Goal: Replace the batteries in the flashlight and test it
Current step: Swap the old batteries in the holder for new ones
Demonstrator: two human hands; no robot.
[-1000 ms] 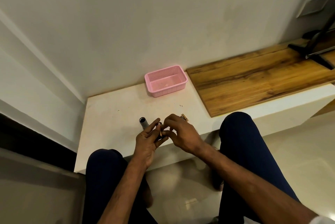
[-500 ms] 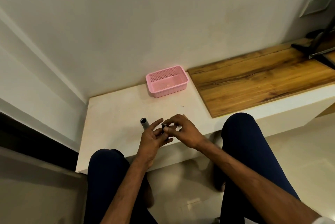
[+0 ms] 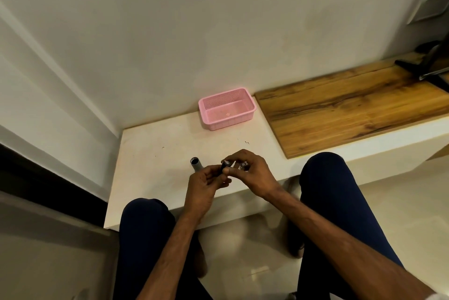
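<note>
Ledge [image 3: 150,154]: white, low, in front of the knees, so it serves as the work surface.
Wooden board [image 3: 352,110]: at 2 o'clock from the hands, well apart and taking no part.
Pink basket [image 3: 228,123]: at 12 o'clock from the hands, probably a tray for parts.
Right hand [image 3: 252,174]: thumb and forefinger pinch the top of the dark cylinder. The other fingers curl round a second small cylinder, likely kept ready.
Left hand [image 3: 202,184]: fingers curl on the dark cylinder's lower end to steady it.
Flashlight tube [image 3: 195,165]: at 10 o'clock from the left hand, open mouth up. Its near end is hidden, so I cannot tell if it is gripped.
Dark cylinder [image 3: 224,166]: between the hands, probably a battery or its carrier.
Second small cylinder [image 3: 243,166]: its pale end shows.
Change: half a second ago the right hand covered both cylinders. Now they show, and the dark one is tilted up.
</note>
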